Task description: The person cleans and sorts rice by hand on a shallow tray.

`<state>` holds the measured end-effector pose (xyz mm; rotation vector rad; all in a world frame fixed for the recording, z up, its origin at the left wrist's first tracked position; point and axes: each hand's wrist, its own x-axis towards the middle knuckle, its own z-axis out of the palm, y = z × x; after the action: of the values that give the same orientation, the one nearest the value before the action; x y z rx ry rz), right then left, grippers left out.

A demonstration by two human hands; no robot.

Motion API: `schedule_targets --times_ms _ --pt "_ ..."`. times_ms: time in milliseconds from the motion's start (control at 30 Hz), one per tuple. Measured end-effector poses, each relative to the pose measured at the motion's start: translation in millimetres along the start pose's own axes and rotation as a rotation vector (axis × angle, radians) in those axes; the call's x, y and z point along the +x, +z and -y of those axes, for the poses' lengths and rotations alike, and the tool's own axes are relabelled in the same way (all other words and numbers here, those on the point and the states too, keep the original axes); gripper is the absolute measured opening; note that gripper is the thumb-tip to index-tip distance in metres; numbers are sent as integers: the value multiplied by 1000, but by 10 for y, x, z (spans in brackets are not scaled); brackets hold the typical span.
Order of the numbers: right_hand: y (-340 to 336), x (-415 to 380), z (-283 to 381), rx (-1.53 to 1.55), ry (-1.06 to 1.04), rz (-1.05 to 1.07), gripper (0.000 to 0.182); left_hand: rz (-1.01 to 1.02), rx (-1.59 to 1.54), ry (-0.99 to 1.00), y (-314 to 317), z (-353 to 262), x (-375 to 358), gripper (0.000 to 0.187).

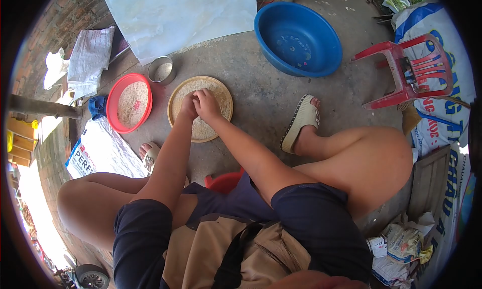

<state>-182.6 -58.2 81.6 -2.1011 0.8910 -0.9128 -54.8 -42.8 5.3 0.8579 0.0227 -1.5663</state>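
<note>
My left hand (189, 106) and my right hand (207, 104) meet over a round, shallow tan tray (172, 99) on the floor. Pale grains, which look like rice (203, 132), cover its bottom. The fingers of both hands are curled and pressed together; whatever is between them is hidden. To the left of the tray stands a red plastic basin (111, 104) holding more pale grain. A metal pot (169, 77) with some grain in it sits just behind the tray, to the left.
A large blue basin (321, 63) stands at the back right. Beyond it is a small red plastic chair (396, 73) against big printed sacks (432, 18). A glossy pale sheet (186, 18) lies at the back. A white sack (108, 151) lies near my left foot.
</note>
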Motion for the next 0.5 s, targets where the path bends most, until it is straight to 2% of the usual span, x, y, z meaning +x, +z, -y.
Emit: schedule_targets --times_ms 33,133,200,233,300,333,500 --pt "-33 -19 7 0 1 0 17 0 0 0 21 -12 -14 34" --pt "-142 -132 -103 -176 64 53 27 -219 -157 131 100 -124 -106 31" --pt "-163 -264 -259 -340 73 213 32 -243 -167 154 32 -174 -174 31" --pt "-192 -315 -314 -338 73 214 32 -267 -178 176 0 -187 -200 31" --pt "-232 -382 -380 -421 -23 379 32 -323 -194 190 -47 -186 -246 30" --pt "-221 -393 -380 -420 -22 382 32 -379 -211 203 -64 -181 -268 30" --pt "-55 -423 -482 -419 14 495 21 -386 -223 184 -137 -153 -278 30"
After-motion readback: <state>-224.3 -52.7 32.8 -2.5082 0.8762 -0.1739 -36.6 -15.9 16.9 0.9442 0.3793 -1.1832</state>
